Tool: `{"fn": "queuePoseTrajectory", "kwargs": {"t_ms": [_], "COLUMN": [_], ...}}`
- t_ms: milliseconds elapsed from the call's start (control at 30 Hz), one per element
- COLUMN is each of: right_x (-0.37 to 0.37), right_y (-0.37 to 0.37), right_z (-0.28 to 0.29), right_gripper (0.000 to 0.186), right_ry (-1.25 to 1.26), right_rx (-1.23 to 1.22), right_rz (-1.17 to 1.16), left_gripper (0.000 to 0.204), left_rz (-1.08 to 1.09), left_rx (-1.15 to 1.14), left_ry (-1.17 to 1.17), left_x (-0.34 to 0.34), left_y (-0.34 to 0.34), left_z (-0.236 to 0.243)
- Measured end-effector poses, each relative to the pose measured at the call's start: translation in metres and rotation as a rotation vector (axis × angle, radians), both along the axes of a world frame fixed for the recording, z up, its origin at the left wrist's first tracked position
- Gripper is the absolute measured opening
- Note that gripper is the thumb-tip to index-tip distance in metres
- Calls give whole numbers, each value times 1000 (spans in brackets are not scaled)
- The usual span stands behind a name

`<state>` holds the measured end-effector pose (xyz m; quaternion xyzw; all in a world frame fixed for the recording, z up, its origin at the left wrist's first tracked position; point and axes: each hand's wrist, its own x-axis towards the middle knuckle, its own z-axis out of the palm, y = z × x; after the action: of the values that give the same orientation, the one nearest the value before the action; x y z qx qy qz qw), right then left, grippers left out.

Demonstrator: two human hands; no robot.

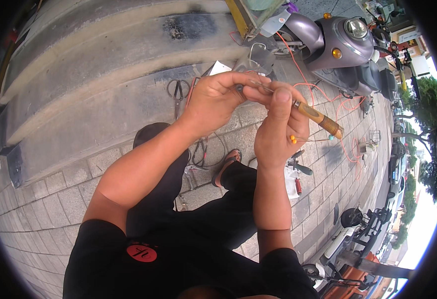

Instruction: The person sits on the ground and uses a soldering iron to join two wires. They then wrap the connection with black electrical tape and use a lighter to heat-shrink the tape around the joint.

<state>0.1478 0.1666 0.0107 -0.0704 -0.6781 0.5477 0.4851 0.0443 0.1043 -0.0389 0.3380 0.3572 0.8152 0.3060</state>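
Delicate tool-work, apparently: right hand (280, 122) grips the wooden-handled tool (318, 116), left hand (214, 99) pinched narrow by its shaft! Next calls for steadiness.

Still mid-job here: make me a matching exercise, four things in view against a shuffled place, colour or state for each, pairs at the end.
1. Tan-handled tool
2. Scissors
3. Scooter
4. Cable

A. Purple-grey, with a round headlight
B. Orange, trailing over the paving
C. Held in the right hand
D. Lying left of the left hand

Pairs: 1-C, 2-D, 3-A, 4-B
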Motion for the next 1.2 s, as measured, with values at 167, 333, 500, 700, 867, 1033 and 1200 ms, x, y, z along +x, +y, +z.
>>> {"fn": "queuePoseTrajectory", "kwargs": {"t_ms": [167, 333, 500, 700, 867, 1033, 1200], "right_x": [2, 4, 5, 3, 4, 1, -2], "right_y": [0, 1, 2, 2, 4, 1, -1], "right_z": [-1, -5, -6, -5, -5, -4, -3], "right_gripper": [31, 27, 25, 24, 25, 26, 27], "right_ry": [-28, -26, -31, -38, -69, -48, -43], "right_rx": [134, 222, 330, 382, 328, 221, 133], "right_rz": [-46, -32, -60, -80, -89, -70, -50], "left_gripper": [22, 22, 24, 23, 22, 26, 24], "left_rz": [-5, -53, -95, -96, -85, -80, -79], "left_rx": [61, 83, 120, 88, 9, 4, -50], "left_ry": [39, 21, -32, -29, -13, -88, -95], "left_x": [0, -1, -1, -2, -1, 2, 1], "left_y": [0, 0, 1, 0, -2, -1, -3], "left_z": [-2, -1, -3, -2, 6, 7, 6]}}
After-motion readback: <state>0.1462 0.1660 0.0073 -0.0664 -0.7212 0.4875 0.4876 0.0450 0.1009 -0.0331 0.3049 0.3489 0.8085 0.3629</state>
